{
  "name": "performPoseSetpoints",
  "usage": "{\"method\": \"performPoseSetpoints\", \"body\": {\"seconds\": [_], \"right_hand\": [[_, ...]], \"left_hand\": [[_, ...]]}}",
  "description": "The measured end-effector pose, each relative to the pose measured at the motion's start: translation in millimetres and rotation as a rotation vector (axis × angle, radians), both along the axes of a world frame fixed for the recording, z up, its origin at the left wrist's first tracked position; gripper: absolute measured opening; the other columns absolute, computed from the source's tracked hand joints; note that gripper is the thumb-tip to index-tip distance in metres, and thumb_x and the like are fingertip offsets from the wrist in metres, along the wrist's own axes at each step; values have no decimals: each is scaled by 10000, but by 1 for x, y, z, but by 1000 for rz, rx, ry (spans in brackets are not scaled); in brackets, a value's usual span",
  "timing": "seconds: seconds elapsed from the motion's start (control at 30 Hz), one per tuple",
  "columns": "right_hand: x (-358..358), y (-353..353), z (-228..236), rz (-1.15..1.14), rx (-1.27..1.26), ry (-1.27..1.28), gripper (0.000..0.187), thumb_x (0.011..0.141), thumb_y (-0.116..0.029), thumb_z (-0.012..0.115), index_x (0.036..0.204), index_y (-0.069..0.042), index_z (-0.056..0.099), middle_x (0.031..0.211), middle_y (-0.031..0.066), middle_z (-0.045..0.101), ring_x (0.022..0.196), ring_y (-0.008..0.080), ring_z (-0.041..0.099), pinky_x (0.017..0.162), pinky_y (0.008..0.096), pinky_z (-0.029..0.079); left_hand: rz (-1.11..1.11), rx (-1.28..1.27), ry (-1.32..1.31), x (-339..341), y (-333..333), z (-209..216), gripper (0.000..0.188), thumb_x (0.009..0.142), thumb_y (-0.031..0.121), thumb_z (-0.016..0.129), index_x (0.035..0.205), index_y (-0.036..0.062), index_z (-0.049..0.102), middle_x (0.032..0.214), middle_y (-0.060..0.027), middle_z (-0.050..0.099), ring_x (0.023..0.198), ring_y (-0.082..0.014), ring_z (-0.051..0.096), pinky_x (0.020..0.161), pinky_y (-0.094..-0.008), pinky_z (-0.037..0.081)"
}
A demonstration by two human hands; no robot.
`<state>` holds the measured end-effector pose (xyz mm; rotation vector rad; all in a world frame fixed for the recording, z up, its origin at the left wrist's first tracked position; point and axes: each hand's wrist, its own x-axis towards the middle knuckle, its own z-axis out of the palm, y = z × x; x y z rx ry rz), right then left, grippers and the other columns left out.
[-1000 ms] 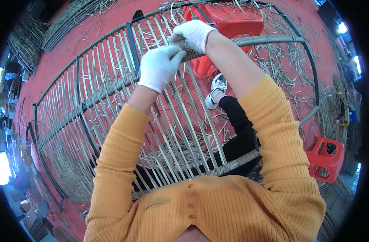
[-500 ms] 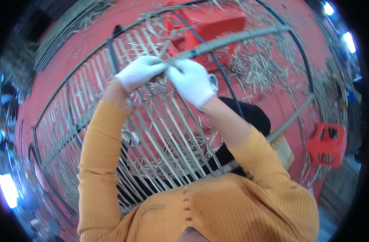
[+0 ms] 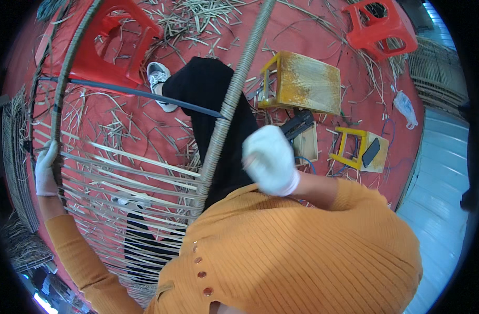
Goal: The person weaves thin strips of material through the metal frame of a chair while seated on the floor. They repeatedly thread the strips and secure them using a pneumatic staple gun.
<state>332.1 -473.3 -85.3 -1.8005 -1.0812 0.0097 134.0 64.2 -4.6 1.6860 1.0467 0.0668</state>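
My left hand (image 3: 46,170), in a white glove, grips the wrapped rail (image 3: 58,110) of a woven frame at the left. Pale strips (image 3: 129,159) run in rows from that rail to a thicker coil-wrapped rail (image 3: 231,102) nearer my body. A dark crossbar (image 3: 145,94) joins the two rails beyond the strips. My right hand (image 3: 271,159), also gloved, is off the frame, to the right of the thicker rail. It looks curled, but blur hides its fingers and anything in them. Just beyond it, a black tool like a nail gun (image 3: 298,124) lies by a small wooden box (image 3: 306,144).
A worn yellow wooden stool (image 3: 310,81) and a smaller one (image 3: 373,162) bearing a phone (image 3: 371,152) lie to the right. Red plastic stools (image 3: 119,47) (image 3: 380,29) stand beyond. Cut strips litter the red floor (image 3: 239,39). A clear plastic bag (image 3: 404,109) lies far right.
Both hands were together on the rail; they have come apart, the right moving back toward the tool, the left staying on a rail. My view has swung to the right.
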Motion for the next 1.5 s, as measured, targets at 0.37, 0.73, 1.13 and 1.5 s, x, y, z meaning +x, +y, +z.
{"method": "performPoseSetpoints", "body": {"seconds": [0.37,0.73,1.13,1.5], "right_hand": [[62,-144,-334,-1219,-323,1271,441,847,-287,706,1133,46,659,1062,240,699,995,335,650,894,392,484],[59,-246,-346,-1208,237,1728,202,911,-244,530,932,-103,672,940,91,697,833,305,628,850,477,513],[53,-78,59,-314,-110,885,217,783,18,606,995,-13,570,803,62,596,623,165,587,569,298,497],[32,309,214,601,-641,545,105,825,-109,626,806,-33,556,576,41,555,465,124,529,471,302,441]], "left_hand": [[124,224,212,10,-19,13,292,964,398,646,1042,118,675,699,90,502,549,-19,409,502,-200,282],[-70,170,2,20,-37,20,450,905,392,715,1126,3,670,838,20,643,700,-54,554,606,-222,422],[117,469,-330,16,-45,7,241,898,241,716,990,22,760,788,-17,715,720,-69,642,664,-273,518],[48,595,-62,19,-34,4,373,931,418,612,941,67,737,727,-122,663,707,-258,642,736,-385,506]]}}
